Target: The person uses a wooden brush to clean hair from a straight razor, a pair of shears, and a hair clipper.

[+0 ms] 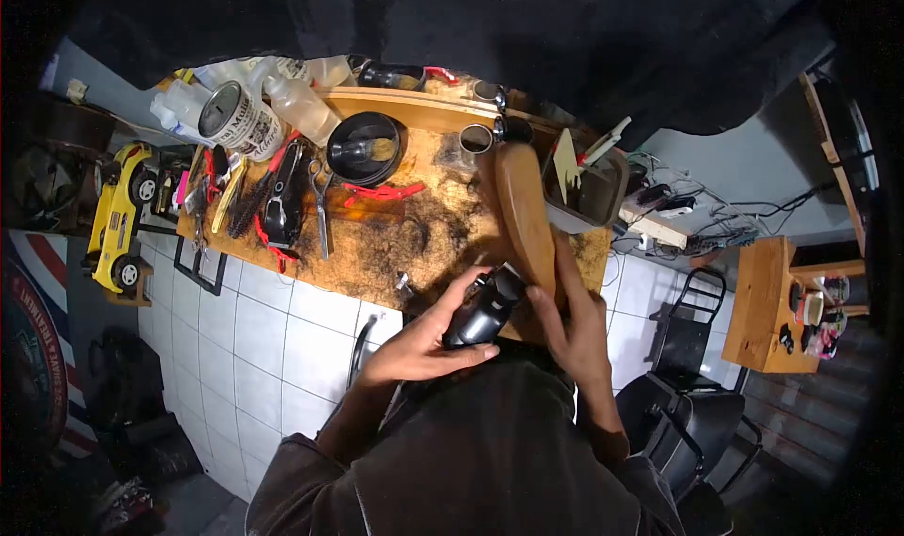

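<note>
My left hand is wrapped round a black hair clipper, its metal blade end pointing up and right. Held in my right hand is a long wooden brush with a smooth rounded back; any bristles are hidden underneath. The right thumb lies close to the clipper's blade end. Both tools are over the front edge of a wooden table strewn with dark hair clippings. Left of the hands lie scissors, another black clipper and a black bowl with a shaving brush.
Spray bottles and a white tin stand at the back left. A grey bin sits at the table's right, near tangled cables. A yellow toy car is far left; a black chair stands right.
</note>
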Motion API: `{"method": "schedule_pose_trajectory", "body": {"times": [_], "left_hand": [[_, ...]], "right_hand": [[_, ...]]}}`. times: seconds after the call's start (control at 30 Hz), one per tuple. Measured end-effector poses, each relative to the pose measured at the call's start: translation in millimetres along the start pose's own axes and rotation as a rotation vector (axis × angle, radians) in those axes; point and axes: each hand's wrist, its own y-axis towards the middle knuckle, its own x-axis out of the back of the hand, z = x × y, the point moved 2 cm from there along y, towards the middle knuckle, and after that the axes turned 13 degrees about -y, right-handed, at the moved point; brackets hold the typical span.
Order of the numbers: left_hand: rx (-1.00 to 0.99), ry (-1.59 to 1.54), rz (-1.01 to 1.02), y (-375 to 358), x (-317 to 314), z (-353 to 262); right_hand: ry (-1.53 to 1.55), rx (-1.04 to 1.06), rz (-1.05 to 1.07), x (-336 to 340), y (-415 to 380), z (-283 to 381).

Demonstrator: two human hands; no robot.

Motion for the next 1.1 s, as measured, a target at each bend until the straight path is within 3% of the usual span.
{"method": "schedule_pose_trajectory", "body": {"times": [0.03,0.1,0.2,0.27,0.33,0.4,0.43,0.47,0.53,0.6,0.7,0.83,0.87,0.93,1.0,1.1], "left_hand": [[0.000,0.003,0.009,-1,0,-2],[0.384,-0.493,-0.145,-7,1,-4],[0.412,-0.590,-0.272,-10,12,-14],[0.475,-0.769,-0.329,-11,18,-22],[0.455,-0.796,-0.351,-13,19,-21],[0.370,-0.519,-0.136,-16,19,-9],[0.306,-0.433,-0.080,-10,10,-5],[0.385,-0.452,-0.046,-11,5,-4],[0.255,-0.231,0.001,-7,-2,-2],[0.235,-0.252,-0.055,-6,-4,-1],[0.464,-0.499,-0.222,-12,9,-3],[0.459,-0.683,-0.311,-19,21,-13],[0.464,-0.685,-0.310,-20,20,-11],[0.365,-0.502,-0.144,-17,15,-8],[0.359,-0.387,-0.058,-14,4,-1],[0.382,-0.413,-0.112,-10,2,1]], "right_hand": [[0.085,-0.038,-0.008,3,5,5],[0.154,-0.046,-0.029,5,5,5],[0.178,0.046,-0.054,4,-8,-2],[0.219,0.002,0.048,2,-17,-14],[0.063,0.186,0.150,-5,-23,-22],[0.075,0.102,0.119,-10,-23,-18],[0.046,0.087,0.123,-10,-17,-15],[0.016,0.073,0.125,-9,-9,-9],[0.066,0.024,0.105,-3,3,8],[0.033,0.035,-0.105,1,9,12],[0.168,0.024,-0.044,7,1,2],[0.141,0.164,0.157,2,-14,-18],[0.086,0.242,0.235,-2,-16,-19],[0.128,0.173,0.256,-9,-15,-12],[0.018,0.131,0.070,-4,-1,7],[0.103,0.052,-0.039,2,11,11]]}}
